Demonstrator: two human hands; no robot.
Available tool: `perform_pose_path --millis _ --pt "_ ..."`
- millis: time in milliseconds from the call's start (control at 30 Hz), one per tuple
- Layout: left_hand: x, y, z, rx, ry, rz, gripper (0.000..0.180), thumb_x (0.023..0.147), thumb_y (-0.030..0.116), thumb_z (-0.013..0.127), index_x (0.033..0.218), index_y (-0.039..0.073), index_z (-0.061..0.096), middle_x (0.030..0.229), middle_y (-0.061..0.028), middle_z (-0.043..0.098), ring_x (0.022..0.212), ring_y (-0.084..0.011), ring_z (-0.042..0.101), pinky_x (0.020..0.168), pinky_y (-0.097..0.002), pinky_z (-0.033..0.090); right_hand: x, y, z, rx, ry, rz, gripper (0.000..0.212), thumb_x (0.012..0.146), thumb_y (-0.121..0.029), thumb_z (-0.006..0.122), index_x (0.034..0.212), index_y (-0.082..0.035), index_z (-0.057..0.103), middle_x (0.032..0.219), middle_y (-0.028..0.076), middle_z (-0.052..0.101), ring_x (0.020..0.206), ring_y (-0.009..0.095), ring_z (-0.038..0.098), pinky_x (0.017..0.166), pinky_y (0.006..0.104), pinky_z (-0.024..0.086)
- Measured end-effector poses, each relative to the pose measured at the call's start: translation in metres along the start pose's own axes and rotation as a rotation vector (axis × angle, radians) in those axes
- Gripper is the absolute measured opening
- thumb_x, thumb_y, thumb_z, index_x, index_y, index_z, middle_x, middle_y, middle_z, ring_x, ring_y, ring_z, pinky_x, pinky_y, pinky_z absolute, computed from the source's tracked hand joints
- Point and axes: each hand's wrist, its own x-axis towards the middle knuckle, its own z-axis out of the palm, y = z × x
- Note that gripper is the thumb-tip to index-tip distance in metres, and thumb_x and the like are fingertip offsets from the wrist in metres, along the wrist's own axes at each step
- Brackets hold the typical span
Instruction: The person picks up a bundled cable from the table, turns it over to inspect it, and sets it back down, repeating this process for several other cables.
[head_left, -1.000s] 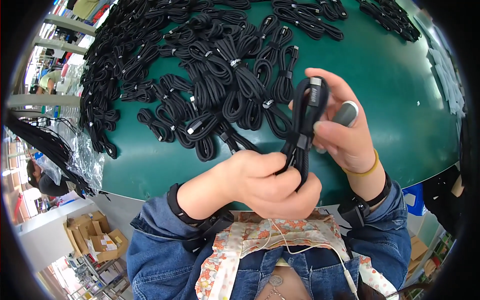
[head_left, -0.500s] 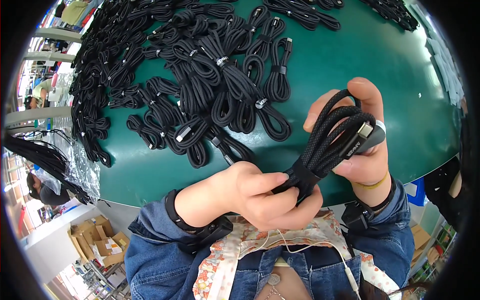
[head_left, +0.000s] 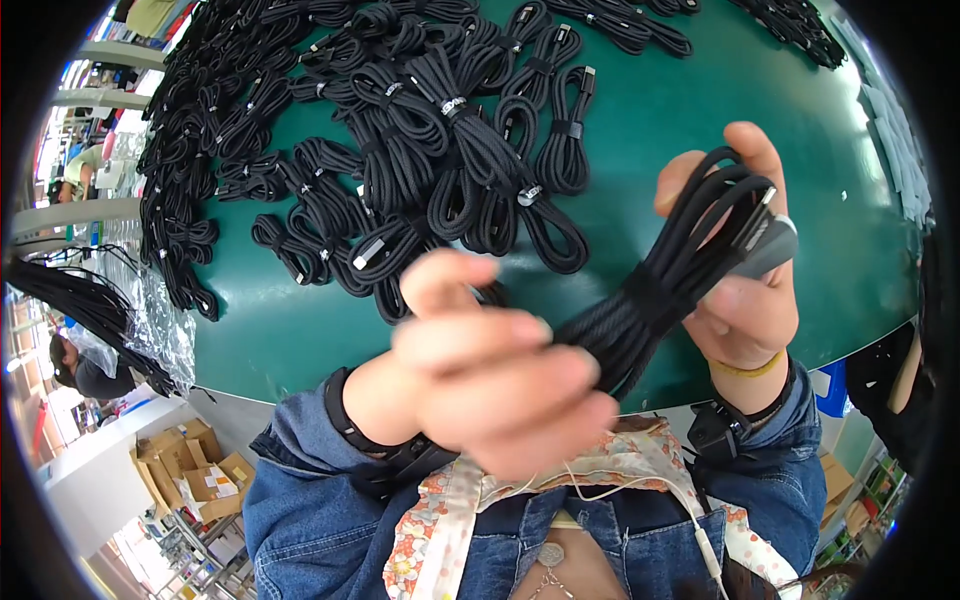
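My right hand (head_left: 752, 312) grips a coiled black braided cable (head_left: 650, 305), bound round its middle by a dark strap. Its metal plug points up near the top loops, which stand between my thumb and fingers. A grey rounded piece (head_left: 770, 252) shows in the same hand behind the plug; its kind I cannot make out. My left hand (head_left: 495, 370), smeared by motion, is just left of the bundle's lower end with its fingers apart and nothing visible in them. Whether its fingertips still touch the cable is unclear.
Many similar bundled cables (head_left: 400, 140) are heaped on the green table (head_left: 800, 110), from its left edge to the middle. More cables (head_left: 790, 30) lie at the far right, near pale blue strips (head_left: 890, 150). Cardboard boxes (head_left: 205, 475) stand below at left. People are nearby.
My left hand has let go of the bundle's lower end and opened, moving slightly left. My right hand has lifted the cable up and to the right, turning it a little.
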Motion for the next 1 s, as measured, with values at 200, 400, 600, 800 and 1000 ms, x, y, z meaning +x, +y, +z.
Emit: perform_pose_path --millis 200,400,600,800,1000 --pt "-0.005 -0.014 -0.001 -0.107 0.158 -0.202 0.023 0.060 0.009 0.063 0.081 0.014 0.055 0.085 -0.0066 0.049 0.072 -0.0198 0.048 0.066 -0.0355 0.041 0.001 0.002 0.006 0.021 0.145 0.012 0.072 0.058 -0.008 0.056 0.122 -0.005 0.025 0.095 0.016 0.041 0.036 0.002 0.034 0.034 0.0144 0.034" --pt "0.007 -0.012 -0.013 -0.291 -0.077 -0.412 0.031 0.057 0.005 0.066 0.085 0.006 0.053 0.084 -0.0093 0.049 0.068 -0.0201 0.051 0.061 -0.0299 0.043 -0.002 0.004 -0.009 -0.044 0.054 0.076 0.050 0.067 -0.011 0.057 0.111 0.001 0.036 0.073 0.010 0.048 0.039 0.005 0.036 0.038 0.0166 0.031" --pt "0.010 -0.007 -0.013 -0.965 0.040 -1.124 0.055 0.064 0.030 0.069 0.098 -0.005 0.043 0.086 -0.0141 0.047 0.059 -0.0174 0.050 0.053 -0.0267 0.044 0.000 0.008 -0.002 -0.153 0.157 0.254 0.023 0.079 -0.020 0.049 0.085 0.002 0.047 0.049 0.002 0.044 0.036 0.005 0.032 0.036 0.0179 0.027" --pt "0.002 -0.015 -0.014 -1.392 0.099 -1.253 0.041 0.075 0.030 0.056 0.097 -0.003 0.047 0.082 -0.0093 0.053 0.061 -0.0121 0.051 0.056 -0.0247 0.042 -0.002 0.007 -0.008 -0.039 0.077 0.357 0.030 0.084 -0.029 0.040 0.073 -0.001 0.045 0.046 0.003 0.041 0.033 0.006 0.030 0.035 0.0190 0.026" --pt "-0.004 -0.021 -0.016 -1.551 0.154 -1.324 0.031 0.082 0.026 0.050 0.097 -0.001 0.049 0.081 -0.0085 0.056 0.061 -0.0101 0.051 0.056 -0.0232 0.041 0.000 0.007 -0.009 0.028 0.054 0.334 0.029 0.085 -0.026 0.039 0.074 -0.001 0.046 0.050 0.004 0.045 0.031 0.006 0.027 0.033 0.0200 0.026"
